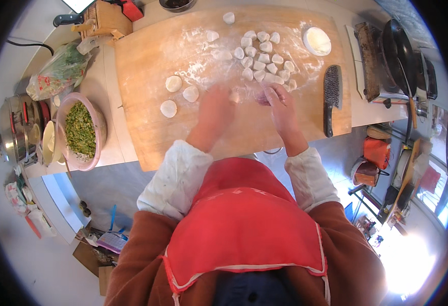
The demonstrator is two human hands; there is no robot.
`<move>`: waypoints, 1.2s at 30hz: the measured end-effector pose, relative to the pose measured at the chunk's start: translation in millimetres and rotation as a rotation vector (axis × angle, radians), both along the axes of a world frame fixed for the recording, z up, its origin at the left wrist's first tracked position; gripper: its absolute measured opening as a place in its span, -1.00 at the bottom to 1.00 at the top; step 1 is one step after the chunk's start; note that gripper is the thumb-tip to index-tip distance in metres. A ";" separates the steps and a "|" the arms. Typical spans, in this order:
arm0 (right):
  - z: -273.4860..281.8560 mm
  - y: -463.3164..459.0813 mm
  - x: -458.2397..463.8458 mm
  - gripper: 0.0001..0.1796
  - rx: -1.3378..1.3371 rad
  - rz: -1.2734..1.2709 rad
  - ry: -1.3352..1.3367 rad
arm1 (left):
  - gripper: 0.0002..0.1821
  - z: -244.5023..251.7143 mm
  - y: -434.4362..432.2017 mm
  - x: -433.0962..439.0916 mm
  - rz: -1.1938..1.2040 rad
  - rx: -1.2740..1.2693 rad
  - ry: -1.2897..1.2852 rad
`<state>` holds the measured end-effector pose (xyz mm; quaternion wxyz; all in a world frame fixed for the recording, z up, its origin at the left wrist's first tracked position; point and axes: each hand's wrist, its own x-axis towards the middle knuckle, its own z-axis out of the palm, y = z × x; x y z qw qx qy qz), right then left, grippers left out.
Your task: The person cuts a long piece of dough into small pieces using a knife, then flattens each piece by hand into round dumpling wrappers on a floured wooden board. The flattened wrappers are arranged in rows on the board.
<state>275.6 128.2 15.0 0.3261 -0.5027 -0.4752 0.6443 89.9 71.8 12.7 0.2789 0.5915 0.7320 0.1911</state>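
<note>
My left hand [217, 111] is blurred and hovers over the wooden board [162, 145]. A pale spot, perhaps a piece of dough, shows by its fingertips; whether it is held is unclear. My right hand [283, 105] has its fingers curled just in front of a cluster of small floured dough pieces [264, 58]; anything inside the curl is hidden. Left of my left hand lie flattened dough rounds [173, 83]. Farther back, a dough piece [229, 17] and another dough piece [212, 36] sit apart from the cluster. Loose flour [197, 72] dusts the board.
A cleaver [331, 97] lies at the board's right side, below a white bowl [317, 41]. A pink basin of chopped green filling [80, 130] stands left, near a plastic bag of greens [61, 69]. A knife block [107, 19] is back left; a wok [398, 57] sits right.
</note>
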 end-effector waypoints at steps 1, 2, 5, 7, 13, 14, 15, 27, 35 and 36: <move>0.1 -1.0 1.6 -0.73 -0.012 -0.018 0.024 | -0.74 -0.5 -4.1 3.7 -0.048 0.045 0.013; 0.5 -1.6 2.7 -0.74 -0.024 -0.035 0.048 | -0.75 0.2 -6.5 5.2 -0.013 0.066 -0.016; -2.3 0.5 6.5 -0.75 -0.009 -0.012 0.064 | -0.77 0.8 -1.5 0.8 0.057 0.160 -0.006; -1.9 -0.7 9.5 -0.76 -0.015 0.019 0.059 | -0.77 0.4 15.7 -33.0 0.052 0.256 0.148; 2.9 -0.7 13.6 -0.77 -0.030 0.061 0.096 | -0.45 -1.9 1.6 -62.4 -0.167 0.308 0.286; -0.1 0.1 13.8 -0.78 -0.020 0.073 0.109 | -0.37 -4.5 2.0 -62.1 -0.170 0.269 0.310; -0.4 1.1 14.2 -0.78 -0.011 0.089 0.117 | -0.28 -3.6 2.9 -59.2 -0.169 0.229 0.332; 14.7 85.2 -83.4 -0.63 1.340 0.560 -0.800 | 0.01 -0.7 1.2 -56.2 -0.306 -0.031 0.470; 16.3 84.1 -95.1 -0.81 1.216 1.122 -1.024 | -0.13 -5.8 -2.2 -94.1 -0.223 0.040 0.555; 18.3 69.1 -91.3 -0.83 1.212 1.166 -1.033 | -0.13 -3.5 -5.5 -96.6 -0.186 0.051 0.532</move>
